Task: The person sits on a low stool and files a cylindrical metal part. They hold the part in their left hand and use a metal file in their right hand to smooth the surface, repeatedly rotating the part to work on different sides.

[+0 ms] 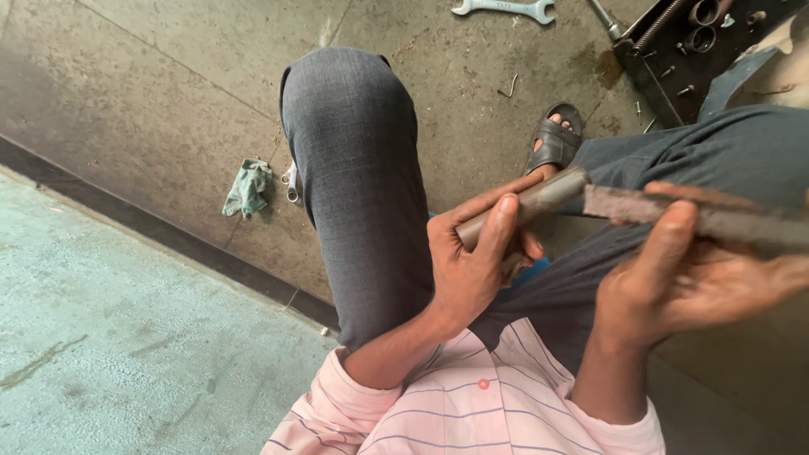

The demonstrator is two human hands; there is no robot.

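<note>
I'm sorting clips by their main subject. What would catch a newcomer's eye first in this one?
The two hands at centre right: the left hand grips a short grey metal tube, and the right hand holds a rusty flat bar whose end meets the tube's mouth. Behind them, a bent knee in grey trousers fills the middle, and a green rag lies on the concrete floor.

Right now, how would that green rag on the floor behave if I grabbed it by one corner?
The green rag lies crumpled in soft folds, so it would likely hang limp and unfold. It looks like thin cloth, so probably very light. Pushed, it would probably bunch and drag over the rough concrete floor rather than slide or roll.
</note>
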